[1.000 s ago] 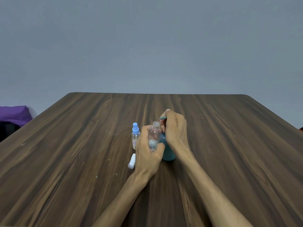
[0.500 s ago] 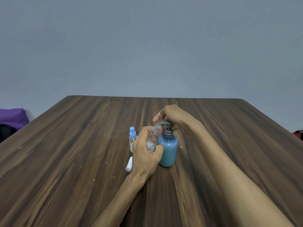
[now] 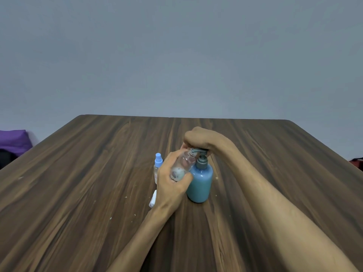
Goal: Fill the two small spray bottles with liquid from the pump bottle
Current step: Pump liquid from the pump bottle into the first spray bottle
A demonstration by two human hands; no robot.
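I am looking down at a dark wooden table (image 3: 78,193) where 2 hands are working at its middle. My left hand (image 3: 172,185) is gripping a clear open spray bottle (image 3: 185,163), fingers and thumb curled round its lower body, and is holding it tilted to the right so that its open neck is sitting right under the spout of the pump bottle (image 3: 200,181). A little pale liquid is showing at the bottom of the clear bottle. The blue pump bottle is standing upright on the table, touching the clear bottle on its left side. My right hand (image 3: 204,141) is resting on top of the grey pump head (image 3: 202,154), fingers bent down over it and wrapping the front of the spout; how far the pump is pushed down I cannot tell.

Just left of my left hand, the 2nd spray bottle (image 3: 158,165) is standing upright with its blue spray top on, partly hidden by my knuckles. A white cap (image 3: 152,201) is lying on the table beside my left wrist. At the far left edge, something purple (image 3: 13,140) is sitting beyond the table.
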